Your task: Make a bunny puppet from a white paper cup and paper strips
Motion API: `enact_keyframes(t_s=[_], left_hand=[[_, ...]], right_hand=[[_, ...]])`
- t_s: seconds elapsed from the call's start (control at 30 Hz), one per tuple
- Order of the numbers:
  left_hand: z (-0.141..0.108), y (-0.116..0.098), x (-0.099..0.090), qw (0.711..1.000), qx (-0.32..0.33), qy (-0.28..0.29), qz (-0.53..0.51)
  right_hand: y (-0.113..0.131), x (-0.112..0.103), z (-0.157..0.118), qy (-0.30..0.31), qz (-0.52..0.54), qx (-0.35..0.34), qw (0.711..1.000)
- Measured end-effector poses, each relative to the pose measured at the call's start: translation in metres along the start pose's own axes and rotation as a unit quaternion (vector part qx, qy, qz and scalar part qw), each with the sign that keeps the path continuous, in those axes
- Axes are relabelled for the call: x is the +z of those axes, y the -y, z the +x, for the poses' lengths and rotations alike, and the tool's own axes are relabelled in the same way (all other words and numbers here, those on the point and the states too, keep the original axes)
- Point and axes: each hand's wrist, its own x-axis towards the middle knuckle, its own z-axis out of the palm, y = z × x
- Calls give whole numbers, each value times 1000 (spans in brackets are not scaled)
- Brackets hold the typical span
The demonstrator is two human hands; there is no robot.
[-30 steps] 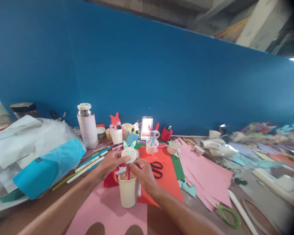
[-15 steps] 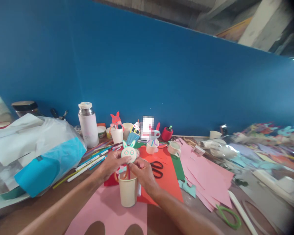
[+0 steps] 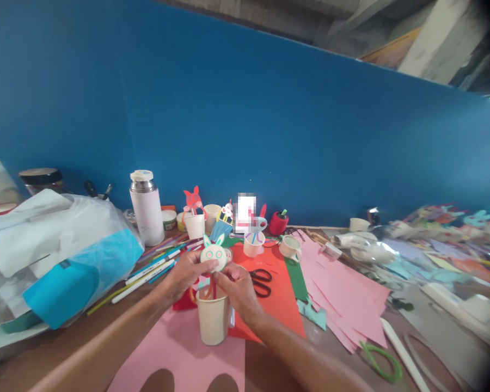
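Observation:
A cream paper rabbit head with green-edged ears and ringed eyes is upright above a paper cup. My left hand pinches the head's lower edge, thumb across its front. Just below the head, my right hand has its fingers closed at a thin red strip that runs down into the cup. The fingers hide where strip and head meet. An orange loop curves over the cup's left rim. The cup stands on pink paper with round cut-outs near its front edge.
Black-handled scissors lie on red paper to the right. Finished cup figures stand along the blue wall. Several markers, a pink-white flask and a plastic bag are at left; pink sheets lie at right.

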Motion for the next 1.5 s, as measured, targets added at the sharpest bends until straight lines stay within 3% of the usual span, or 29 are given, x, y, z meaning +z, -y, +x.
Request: enact_keyframes(t_s=[0.67,1.0,1.3,1.5], left_hand=[[0,-4,-2,999,-8,35,-13],[1,2,-9,979,1,61,-196],[-13,12,3,978,-34,78,-189],[-21,14,9,982,-50,67,-168]], right_hand=[[2,-1,1,3,48,30,998],[10,-9,3,-29,74,45,996],[7,-17,6,-27,95,62,993],[11,-19,7,-42,102,36,993]])
